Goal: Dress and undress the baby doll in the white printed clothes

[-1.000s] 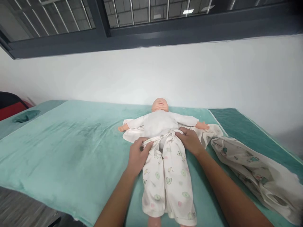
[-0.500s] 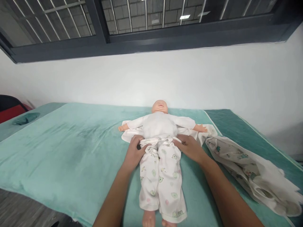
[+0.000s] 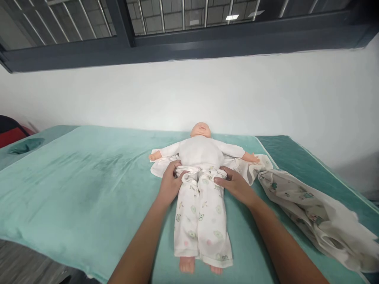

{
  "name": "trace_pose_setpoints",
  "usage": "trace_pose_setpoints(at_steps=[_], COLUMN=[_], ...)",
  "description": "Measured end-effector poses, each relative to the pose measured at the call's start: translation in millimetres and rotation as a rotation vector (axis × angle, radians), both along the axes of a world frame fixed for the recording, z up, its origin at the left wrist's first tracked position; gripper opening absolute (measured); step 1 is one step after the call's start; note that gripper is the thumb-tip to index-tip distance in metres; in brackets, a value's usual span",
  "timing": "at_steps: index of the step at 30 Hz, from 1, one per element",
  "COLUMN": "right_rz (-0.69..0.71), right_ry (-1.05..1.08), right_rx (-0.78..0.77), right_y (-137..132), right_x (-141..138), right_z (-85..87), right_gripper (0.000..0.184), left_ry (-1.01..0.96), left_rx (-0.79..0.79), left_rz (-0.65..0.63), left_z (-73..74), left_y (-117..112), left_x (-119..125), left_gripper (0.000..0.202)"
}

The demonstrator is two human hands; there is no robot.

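A baby doll [image 3: 201, 129] lies on its back, arms spread, head toward the wall. It wears a white long-sleeved top [image 3: 201, 152] and white printed trousers [image 3: 189, 213] with green and pink motifs; its feet show below the hems. My left hand [image 3: 171, 182] pinches the trousers' waistband at the doll's hip on the left side of the view. On the opposite hip, my right hand [image 3: 234, 184] grips the waistband between thumb and fingers. Beneath the doll's arms and torso lies a spread white printed garment [image 3: 160, 167], mostly hidden by the body.
A crumpled printed cloth [image 3: 314, 217] lies to the right on the green bed cover [image 3: 89, 189]. Behind the bed stands a white wall [image 3: 189, 94] below a barred window [image 3: 183, 43]. A red and black object [image 3: 12, 132] is at the far left.
The trousers have moved slightly up toward the doll's torso with both hands, and the fabric looks straighter. The view has shifted a little.
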State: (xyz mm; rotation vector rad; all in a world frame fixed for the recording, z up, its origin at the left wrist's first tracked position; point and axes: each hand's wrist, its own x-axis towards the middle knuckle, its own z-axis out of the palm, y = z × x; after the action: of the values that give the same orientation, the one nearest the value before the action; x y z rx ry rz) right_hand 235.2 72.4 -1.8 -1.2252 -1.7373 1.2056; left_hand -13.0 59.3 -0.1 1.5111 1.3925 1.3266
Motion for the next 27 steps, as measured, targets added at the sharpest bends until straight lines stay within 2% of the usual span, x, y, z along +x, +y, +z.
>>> trace_pose_setpoints(at_steps=[6,12,16,21,24,27], right_rz=[-0.107,-0.272,-0.308,-0.340,-0.368,-0.387], right_ry=[0.053,-0.025,-0.063,-0.116,-0.137,-0.151], right_rx=[0.019,0.088,0.112,0.120,0.151,0.211], right_y=[8.3,23.4,30.4,29.0,27.6,27.2], right_x=[-7.0,-16.1,-18.3,-17.6,-18.0,-19.3], right_z=[-3.6,-1.1,0.0,-0.4,-1.5,-3.6], right_gripper=[0.036,0.035,0.035,0.034,0.032,0.029], left_ry=[0.100,0.179,0.226,0.261,0.292,0.309], left_rx=[0.087,0.146,0.219,0.233,0.222,0.147], left_rz=[0.053,0.076,0.079,0.069,0.045,0.044], left_z=[0.6,0.0,-0.3,2.1,4.7,7.5], left_y=[20.7,48.5,58.9,53.5,42.7,25.3], left_x=[6.0,10.1,10.7,9.7,8.9,8.8], left_gripper=[0.024,0.023,0.016,0.011,0.020,0.032])
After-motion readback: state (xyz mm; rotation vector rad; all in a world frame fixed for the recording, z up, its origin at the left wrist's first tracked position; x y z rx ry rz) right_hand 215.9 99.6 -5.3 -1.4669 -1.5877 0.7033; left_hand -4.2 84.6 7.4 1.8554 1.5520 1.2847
